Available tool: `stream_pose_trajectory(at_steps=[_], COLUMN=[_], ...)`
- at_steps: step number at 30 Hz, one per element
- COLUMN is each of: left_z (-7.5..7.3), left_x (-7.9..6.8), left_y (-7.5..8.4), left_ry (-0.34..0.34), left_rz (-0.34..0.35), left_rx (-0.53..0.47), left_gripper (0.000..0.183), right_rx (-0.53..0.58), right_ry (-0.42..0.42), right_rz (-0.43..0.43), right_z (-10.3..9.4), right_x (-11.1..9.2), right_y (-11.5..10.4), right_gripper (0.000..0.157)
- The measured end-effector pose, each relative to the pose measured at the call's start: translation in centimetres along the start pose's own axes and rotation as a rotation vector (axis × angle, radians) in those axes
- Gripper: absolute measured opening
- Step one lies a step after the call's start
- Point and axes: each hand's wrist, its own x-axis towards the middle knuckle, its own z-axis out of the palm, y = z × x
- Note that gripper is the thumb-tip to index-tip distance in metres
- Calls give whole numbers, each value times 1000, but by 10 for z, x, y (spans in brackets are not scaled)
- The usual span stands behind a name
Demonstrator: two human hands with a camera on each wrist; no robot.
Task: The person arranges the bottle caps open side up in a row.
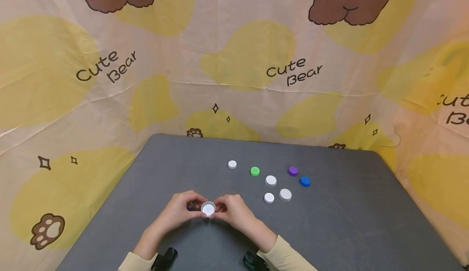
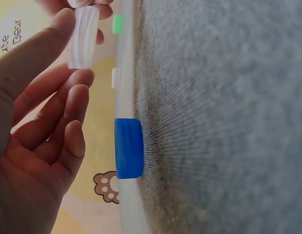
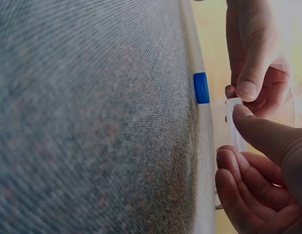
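1. The left hand [image 1: 185, 210] pinches one side of a white cap [image 1: 208, 208] between thumb and fingers.
2. The right hand [image 1: 234, 212] pinches the opposite side of this same cap, its thumb and fingers close together.
3. The held cap is between the two hands, raised above the grey table [image 1: 340, 230]; both wrist views show it apart from the surface. From the head, its round face shows, pale inside a greyer rim.
4. A ridged blue cap [image 2: 129, 148] sits on the table near the left hand, mostly hidden by that hand in the head view.
5. Farther off on the table lie a small white cap [image 1: 232, 164], a green cap [image 1: 255, 171], a purple cap [image 1: 293, 171] and, just beside the purple one, a second blue cap [image 1: 305, 181].
6. Three more white caps [image 1: 285, 195] make a loose cluster nearer the right hand.
7. Cream sleeves [image 1: 287, 256] cover the forearms, and black devices [image 1: 165, 258] are at the wrists.
8. A printed cloth [image 1: 234, 55] with bears and yellow patches hangs behind the table.
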Motion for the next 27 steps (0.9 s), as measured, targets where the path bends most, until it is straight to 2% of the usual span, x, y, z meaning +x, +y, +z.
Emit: stream_pose_trajectory(at_steps=[10,16,27], left_z=[-1,1,0], left_x=[0,1,1], left_y=[-2,-4,-6], left_ry=[-69,-73,-91], left_rz=[24,39,60], left_rx=[85,151,180], left_gripper=[30,29,28], right_rx=[-28,-48,-34], right_ry=[-22,-27,-53], right_rz=[32,55,92], right_z=[4,6,8], right_x=[1,1,2], right_y=[2,3,2], right_gripper=[21,22,22])
